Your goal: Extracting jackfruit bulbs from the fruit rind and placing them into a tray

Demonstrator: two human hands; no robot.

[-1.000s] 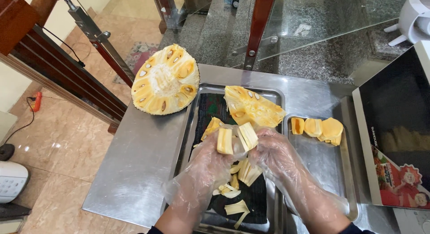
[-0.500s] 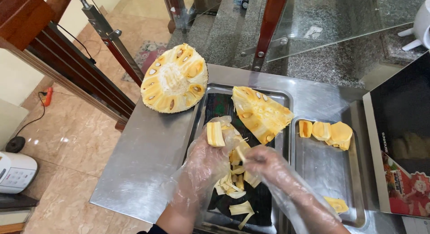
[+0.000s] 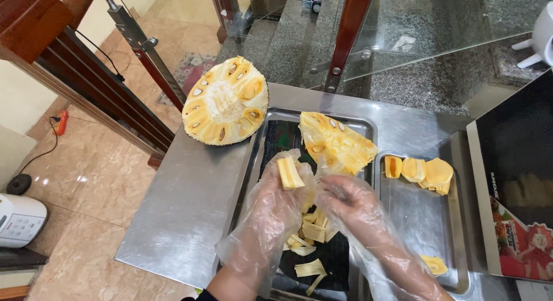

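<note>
Since the earlier frame, the left hand [image 3: 271, 212] has been raised slightly, and the pale jackfruit piece [image 3: 290, 173] is now held higher, above the dark middle tray [image 3: 259, 157]. It is pinched between the gloved fingertips, while the right hand [image 3: 351, 206] is curled loosely just beside it, apparently holding nothing. Separating pod from fibre is judged to be the step in hand; a clean pull on the piece seems called for next. Scraps [image 3: 308, 229] are scattered below, a torn jackfruit section [image 3: 337, 143] lies at the tray's far end, and 1 halved jackfruit [image 3: 226, 101] rests on the steel table [image 3: 184, 214]. Cleaned pods [image 3: 423, 171] are gathered in the right tray [image 3: 415, 220]. Tiled floor [image 3: 86, 197] and a wooden railing [image 3: 86, 76] are seen at left.
</note>
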